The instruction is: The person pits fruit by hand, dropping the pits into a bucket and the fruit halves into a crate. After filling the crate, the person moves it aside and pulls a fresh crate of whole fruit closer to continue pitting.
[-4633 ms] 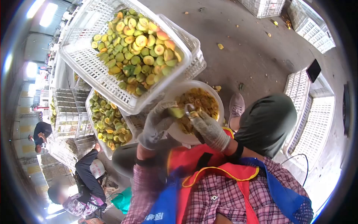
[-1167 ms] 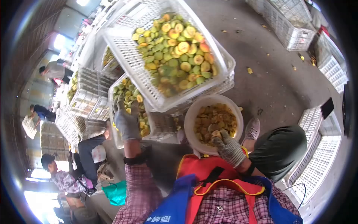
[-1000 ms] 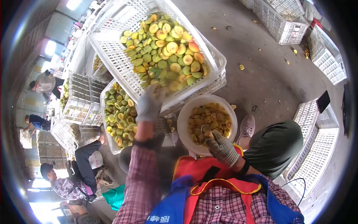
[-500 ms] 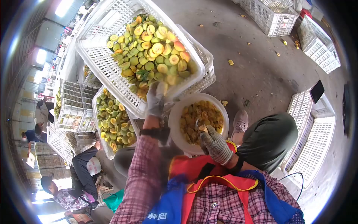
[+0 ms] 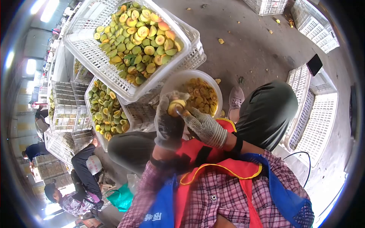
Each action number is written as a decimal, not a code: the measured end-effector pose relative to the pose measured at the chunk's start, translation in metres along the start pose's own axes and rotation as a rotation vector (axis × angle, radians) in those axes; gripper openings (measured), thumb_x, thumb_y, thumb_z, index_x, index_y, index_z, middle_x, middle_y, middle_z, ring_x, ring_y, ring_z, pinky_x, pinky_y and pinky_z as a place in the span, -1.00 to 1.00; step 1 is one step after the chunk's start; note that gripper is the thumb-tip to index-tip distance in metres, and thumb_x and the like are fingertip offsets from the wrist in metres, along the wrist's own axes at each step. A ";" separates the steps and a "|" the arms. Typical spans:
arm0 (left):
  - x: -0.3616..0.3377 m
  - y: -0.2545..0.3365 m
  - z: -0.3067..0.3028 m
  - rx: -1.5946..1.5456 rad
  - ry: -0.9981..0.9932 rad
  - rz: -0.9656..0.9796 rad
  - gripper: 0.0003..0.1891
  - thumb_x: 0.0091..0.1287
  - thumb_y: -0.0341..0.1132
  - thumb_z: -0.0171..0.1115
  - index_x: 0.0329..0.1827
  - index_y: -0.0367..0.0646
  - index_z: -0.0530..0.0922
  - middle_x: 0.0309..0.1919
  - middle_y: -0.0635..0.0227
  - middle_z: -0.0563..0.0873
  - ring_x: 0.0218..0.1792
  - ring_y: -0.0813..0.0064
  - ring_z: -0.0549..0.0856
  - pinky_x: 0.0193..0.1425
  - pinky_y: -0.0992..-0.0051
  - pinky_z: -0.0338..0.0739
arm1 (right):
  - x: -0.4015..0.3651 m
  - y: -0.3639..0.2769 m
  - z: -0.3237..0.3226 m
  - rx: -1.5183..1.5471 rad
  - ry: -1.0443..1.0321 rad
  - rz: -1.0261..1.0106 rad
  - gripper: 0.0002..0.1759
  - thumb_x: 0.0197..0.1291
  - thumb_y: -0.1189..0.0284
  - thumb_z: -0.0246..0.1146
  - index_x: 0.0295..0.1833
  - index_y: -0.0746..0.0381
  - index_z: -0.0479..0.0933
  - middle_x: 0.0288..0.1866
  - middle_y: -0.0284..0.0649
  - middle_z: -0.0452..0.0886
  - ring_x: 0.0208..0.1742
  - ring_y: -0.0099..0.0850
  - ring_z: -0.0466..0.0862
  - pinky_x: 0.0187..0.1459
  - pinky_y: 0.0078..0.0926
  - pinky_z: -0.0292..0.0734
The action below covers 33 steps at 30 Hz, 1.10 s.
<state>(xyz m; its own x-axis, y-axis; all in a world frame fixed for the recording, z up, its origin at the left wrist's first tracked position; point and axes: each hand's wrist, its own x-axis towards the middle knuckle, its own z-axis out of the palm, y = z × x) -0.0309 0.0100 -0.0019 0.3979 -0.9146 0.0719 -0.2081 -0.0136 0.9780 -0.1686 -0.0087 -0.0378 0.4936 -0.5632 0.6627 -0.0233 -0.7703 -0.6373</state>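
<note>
Gloved, my left hand (image 5: pixel 170 123) is closed around a peach half (image 5: pixel 175 108), its cut face partly showing. My right hand (image 5: pixel 208 128), in a striped grey glove, grips a small pitting tool (image 5: pixel 184 113); its metal end touches the peach half, and its handle is mostly hidden by the fingers. Both hands meet over the near left edge of a white bucket (image 5: pixel 219 91), which holds brownish-orange peach pieces or pits (image 5: pixel 199 94). Beyond them, a tilted white crate (image 5: pixel 85 47) carries a heap of green and yellow peach halves (image 5: pixel 142 41).
Another crate of peach halves (image 5: pixel 108 110) stands at left. Crates (image 5: pixel 317 121) with a dark flat device (image 5: pixel 314 64) sit at right. Fruit scraps (image 5: pixel 221 41) dot the floor. A seated person (image 5: pixel 81 182) is at lower left, near a green bag (image 5: pixel 121 197).
My left hand has drawn back from the heaped crate with a peach half. My right hand has lifted the tool from over the bucket to meet it. The view has shifted slightly.
</note>
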 end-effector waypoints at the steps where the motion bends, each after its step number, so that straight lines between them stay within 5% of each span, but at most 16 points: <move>1: -0.001 0.002 0.001 -0.374 -0.010 -0.159 -0.60 0.47 -0.03 -0.02 -0.01 -0.24 0.49 -0.11 0.18 0.65 -0.06 0.40 0.61 0.08 0.45 0.49 | 0.000 -0.003 -0.003 0.052 -0.063 0.113 -0.57 0.27 0.45 0.14 0.24 0.30 0.36 -0.07 0.14 0.54 -0.32 -0.02 0.64 -0.32 -0.18 0.58; 2: -0.002 0.004 0.002 -0.748 -0.018 -0.318 -0.63 0.46 -0.05 0.00 -0.01 -0.22 0.49 -0.13 0.19 0.65 -0.07 0.40 0.61 0.08 0.45 0.49 | 0.001 -0.007 -0.006 0.104 -0.127 0.226 -0.55 0.31 0.37 0.12 0.27 0.29 0.34 -0.13 0.15 0.57 -0.31 0.01 0.65 -0.30 -0.15 0.57; 3: -0.003 0.006 0.004 -0.747 -0.020 -0.319 -0.63 0.46 -0.05 0.00 -0.01 -0.22 0.49 -0.13 0.19 0.65 -0.07 0.40 0.61 0.08 0.45 0.49 | 0.003 -0.011 -0.010 0.104 -0.126 0.227 -0.55 0.31 0.37 0.12 0.27 0.29 0.34 -0.13 0.15 0.57 -0.31 0.01 0.65 -0.30 -0.15 0.57; 5: -0.006 0.009 0.009 -0.925 -0.001 -0.316 -0.65 0.47 -0.07 -0.02 -0.02 -0.21 0.48 -0.16 0.21 0.63 -0.09 0.40 0.61 0.08 0.44 0.48 | 0.010 -0.019 -0.016 0.370 -0.255 0.687 -0.52 0.19 0.48 0.18 0.23 0.37 0.35 0.01 0.21 0.52 -0.25 0.05 0.66 -0.19 -0.18 0.59; 6: -0.008 0.013 0.011 -0.922 -0.001 -0.317 -0.65 0.47 -0.07 -0.02 -0.02 -0.21 0.48 -0.16 0.21 0.63 -0.09 0.40 0.61 0.08 0.44 0.48 | 0.010 -0.020 -0.016 0.373 -0.253 0.688 -0.52 0.19 0.48 0.18 0.23 0.37 0.35 0.01 0.21 0.52 -0.25 0.05 0.66 -0.19 -0.18 0.59; 8: -0.009 0.021 0.016 -0.885 0.097 -0.402 -0.65 0.48 -0.06 -0.05 -0.07 -0.19 0.47 -0.19 0.24 0.61 -0.14 0.42 0.59 0.04 0.45 0.47 | 0.011 -0.021 -0.015 0.446 -0.120 0.740 -0.45 0.38 0.19 0.06 0.35 0.28 0.25 -0.30 0.17 0.62 -0.30 0.10 0.65 -0.24 -0.10 0.52; 11: -0.010 0.021 0.021 -0.758 0.083 -0.308 -0.65 0.49 -0.03 -0.07 -0.14 -0.17 0.46 -0.23 0.26 0.60 -0.23 0.44 0.58 -0.10 0.49 0.48 | 0.013 -0.021 -0.018 0.520 -0.217 0.860 -0.46 0.38 0.21 0.07 0.36 0.27 0.26 -0.19 0.18 0.62 -0.18 0.08 0.66 -0.16 -0.13 0.53; 17: -0.004 -0.003 0.009 -0.711 -0.067 -0.385 -0.60 0.47 0.04 -0.05 -0.21 -0.17 0.44 -0.30 0.25 0.60 -0.33 0.45 0.57 -0.27 0.48 0.46 | 0.000 -0.011 -0.008 0.732 -0.251 0.640 -0.49 0.36 0.21 0.11 0.30 0.29 0.35 -0.12 0.04 0.64 -0.07 -0.17 0.67 -0.07 -0.34 0.53; 21: -0.005 -0.005 0.012 -0.752 -0.099 -0.386 -0.57 0.45 0.06 0.00 -0.26 -0.19 0.48 -0.35 0.23 0.62 -0.34 0.45 0.57 -0.27 0.48 0.46 | 0.000 -0.009 -0.005 0.803 -0.254 0.668 -0.51 0.36 0.18 0.11 0.23 0.30 0.40 -0.16 -0.02 0.64 -0.15 -0.28 0.66 -0.10 -0.39 0.53; 23: -0.008 -0.003 0.021 -0.003 0.087 0.119 -0.54 0.43 0.07 0.04 -0.33 -0.22 0.52 -0.42 0.21 0.62 -0.39 0.44 0.58 -0.30 0.49 0.45 | 0.008 -0.013 -0.011 0.895 -0.220 0.955 -0.54 0.37 0.16 0.11 0.17 0.29 0.44 -0.21 -0.05 0.63 -0.22 -0.34 0.63 -0.12 -0.41 0.52; 24: -0.006 0.001 0.021 -0.006 0.083 0.121 -0.54 0.43 0.07 0.04 -0.33 -0.22 0.52 -0.42 0.21 0.62 -0.39 0.44 0.58 -0.30 0.49 0.45 | 0.010 -0.011 -0.014 0.893 -0.217 0.955 -0.54 0.37 0.16 0.11 0.17 0.29 0.44 -0.21 -0.05 0.63 -0.22 -0.34 0.63 -0.12 -0.41 0.52; 26: -0.004 0.019 0.017 -0.348 0.013 -0.278 -0.54 0.43 0.04 0.04 -0.35 -0.23 0.55 -0.44 0.21 0.61 -0.42 0.42 0.58 -0.29 0.50 0.45 | 0.009 -0.008 -0.019 0.720 -0.318 0.828 -0.56 0.38 0.15 0.10 0.14 0.28 0.45 -0.27 -0.07 0.62 -0.30 -0.36 0.58 -0.19 -0.38 0.52; 29: 0.002 0.023 0.006 -0.438 -0.241 -0.397 -0.58 0.44 -0.02 0.02 -0.35 -0.23 0.54 -0.46 0.24 0.61 -0.44 0.43 0.56 -0.30 0.49 0.45 | -0.012 0.012 -0.004 0.778 -0.461 0.757 -0.59 0.38 0.17 0.11 0.15 0.25 0.44 -0.33 -0.11 0.59 -0.35 -0.43 0.54 -0.24 -0.43 0.50; 30: 0.005 0.020 -0.001 -0.439 -0.238 -0.395 -0.58 0.44 -0.02 0.02 -0.35 -0.23 0.54 -0.46 0.24 0.61 -0.44 0.43 0.56 -0.30 0.49 0.45 | -0.019 0.019 0.001 0.777 -0.464 0.756 -0.59 0.38 0.17 0.11 0.15 0.25 0.44 -0.33 -0.11 0.59 -0.35 -0.43 0.54 -0.24 -0.43 0.50; 32: 0.013 0.013 -0.010 -0.646 -0.712 -0.199 -0.59 0.46 -0.04 -0.01 -0.37 -0.23 0.53 -0.51 0.27 0.58 -0.48 0.43 0.52 -0.33 0.47 0.43 | -0.024 0.023 0.006 0.897 -0.613 0.660 -0.67 0.39 0.23 0.12 0.11 0.21 0.48 -0.40 -0.20 0.55 -0.39 -0.54 0.51 -0.33 -0.51 0.46; 33: 0.016 0.008 -0.006 -0.703 -0.771 -0.102 -0.59 0.46 -0.03 -0.01 -0.39 -0.18 0.53 -0.58 0.33 0.52 -0.50 0.41 0.47 -0.32 0.45 0.41 | -0.026 0.022 0.006 0.894 -0.616 0.660 -0.67 0.39 0.23 0.12 0.11 0.21 0.48 -0.40 -0.20 0.55 -0.39 -0.54 0.51 -0.33 -0.51 0.46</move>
<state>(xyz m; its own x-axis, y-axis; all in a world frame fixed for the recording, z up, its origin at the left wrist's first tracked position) -0.0212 -0.0025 0.0085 -0.3440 -0.9356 0.0797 0.4588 -0.0934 0.8836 -0.1766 -0.0096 -0.0717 0.9387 -0.3443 -0.0198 0.0556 0.2080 -0.9766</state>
